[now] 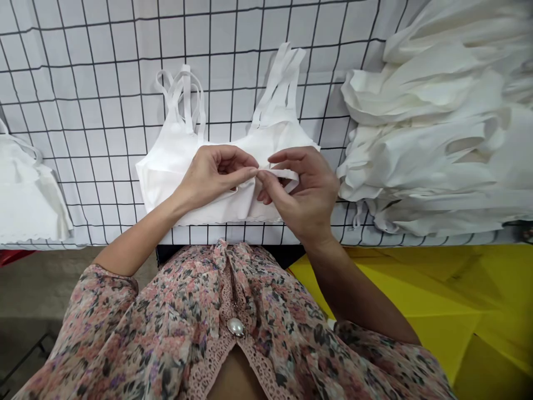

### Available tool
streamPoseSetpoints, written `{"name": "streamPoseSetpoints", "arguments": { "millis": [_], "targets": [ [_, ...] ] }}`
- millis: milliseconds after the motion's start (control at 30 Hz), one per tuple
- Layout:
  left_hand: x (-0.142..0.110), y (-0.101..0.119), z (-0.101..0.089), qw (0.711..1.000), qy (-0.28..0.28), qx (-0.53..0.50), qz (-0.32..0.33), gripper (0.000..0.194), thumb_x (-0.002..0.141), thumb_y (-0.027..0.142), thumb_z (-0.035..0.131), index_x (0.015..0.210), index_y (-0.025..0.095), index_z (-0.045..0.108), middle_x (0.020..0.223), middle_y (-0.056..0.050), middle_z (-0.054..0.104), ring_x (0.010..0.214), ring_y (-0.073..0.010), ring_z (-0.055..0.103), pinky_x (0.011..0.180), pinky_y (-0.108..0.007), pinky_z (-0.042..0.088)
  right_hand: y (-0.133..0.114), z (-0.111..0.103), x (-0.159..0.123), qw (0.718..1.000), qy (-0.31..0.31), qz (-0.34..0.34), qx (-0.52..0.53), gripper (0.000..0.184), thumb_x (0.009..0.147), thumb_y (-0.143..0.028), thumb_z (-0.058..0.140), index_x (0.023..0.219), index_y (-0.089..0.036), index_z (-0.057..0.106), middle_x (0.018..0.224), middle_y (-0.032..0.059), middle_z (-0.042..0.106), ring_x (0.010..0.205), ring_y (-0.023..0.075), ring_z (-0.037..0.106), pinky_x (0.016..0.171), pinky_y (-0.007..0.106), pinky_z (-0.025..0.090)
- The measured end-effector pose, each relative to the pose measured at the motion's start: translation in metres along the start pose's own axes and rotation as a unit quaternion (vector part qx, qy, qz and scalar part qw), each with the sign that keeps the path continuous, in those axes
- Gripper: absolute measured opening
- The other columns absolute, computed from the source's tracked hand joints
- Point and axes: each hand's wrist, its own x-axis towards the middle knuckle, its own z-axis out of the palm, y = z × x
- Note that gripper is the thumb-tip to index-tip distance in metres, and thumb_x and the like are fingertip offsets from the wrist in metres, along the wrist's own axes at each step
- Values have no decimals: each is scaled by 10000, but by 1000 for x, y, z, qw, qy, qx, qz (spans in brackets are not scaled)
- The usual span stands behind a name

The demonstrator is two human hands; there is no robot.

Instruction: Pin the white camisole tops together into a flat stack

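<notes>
A white bra (170,158) lies spread on the table in front of me, its straps pointing to the far side. Over its middle, my left hand (219,172) pinches with thumb and forefinger at the end of a narrow white strap (287,176). My right hand (303,186) closes on the same strap, thumb and fingertips meeting the left ones. The strap loops back between the right thumb and fingers. Fingertips cover the exact spot where the strap is gripped.
A large heap of white bras (437,133) fills the right side of the table (233,33), covered in black-and-white grid cloth. More white garments (29,194) lie at the left edge. Something yellow (416,300) stands below the table's front edge at right.
</notes>
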Motion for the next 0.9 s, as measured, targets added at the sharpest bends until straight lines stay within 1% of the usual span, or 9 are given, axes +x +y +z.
{"name": "streamPoseSetpoints", "arguments": {
  "millis": [67,167,300,433,567,633,700,800,900],
  "targets": [
    [0,1,-2,1000,-2,-5,-8,118,904,237,780,954,141,828,783,-35,713,689,-93,625,632,-230,522,4,-2,-1,993,2,-86,-81,110,1000,-356,737,1058,-265,758,953,45,742,653,143,646,581,315,567],
    [-2,4,-6,1000,-19,-14,-7,149,866,190,779,997,151,837,816,-36,715,730,-98,635,673,-234,544,12,-11,0,957,-11,-204,-207,167,1049,-308,660,1129,-280,805,954,74,742,827,197,687,722,356,591],
    [-4,5,-8,999,-36,-16,6,219,825,151,798,1039,164,842,803,-27,684,725,-100,597,655,-241,521,26,-20,5,920,-32,-269,-282,232,1080,-265,601,1197,-280,800,964,93,737,923,242,690,902,457,597],
    [-5,2,-7,1000,-27,-1,3,192,843,162,795,1027,169,852,769,-16,660,676,-91,554,614,-248,472,32,-22,10,909,-18,-254,-331,231,1091,-329,583,1136,-264,800,897,80,726,906,264,680,1066,599,515],
    [-4,3,-7,1000,-23,14,0,154,868,163,779,994,183,866,702,14,596,627,-81,511,579,-257,408,21,-25,9,945,-19,-215,-245,267,1117,-366,551,1232,-263,768,832,44,738,819,228,690,1043,537,532],
    [-3,4,-7,1000,-21,19,-5,135,874,170,780,979,179,865,698,12,606,629,-84,525,586,-258,415,14,-26,7,967,-19,-174,-187,230,1121,-374,548,1178,-271,746,812,29,740,774,207,691,1036,502,543],
    [-3,6,-7,1000,-21,16,-10,124,873,174,778,968,168,858,714,0,640,641,-86,546,600,-253,431,12,-27,7,973,-24,-156,-171,222,1123,-373,539,1060,-270,726,811,27,736,773,202,685,1024,487,537],
    [-3,6,-6,1000,-23,7,-7,106,865,168,774,946,159,842,701,1,631,629,-78,518,582,-239,407,18,-26,10,946,-39,-188,-261,267,1104,-357,549,923,-253,715,832,37,724,873,239,656,1083,552,475],
    [-2,4,-6,1000,-20,6,0,87,853,175,781,926,175,829,674,19,583,610,-76,469,552,-234,375,31,-22,15,914,-37,-197,-352,217,1072,-349,593,943,-246,734,883,46,739,969,278,633,1158,652,393]
  ]
}}
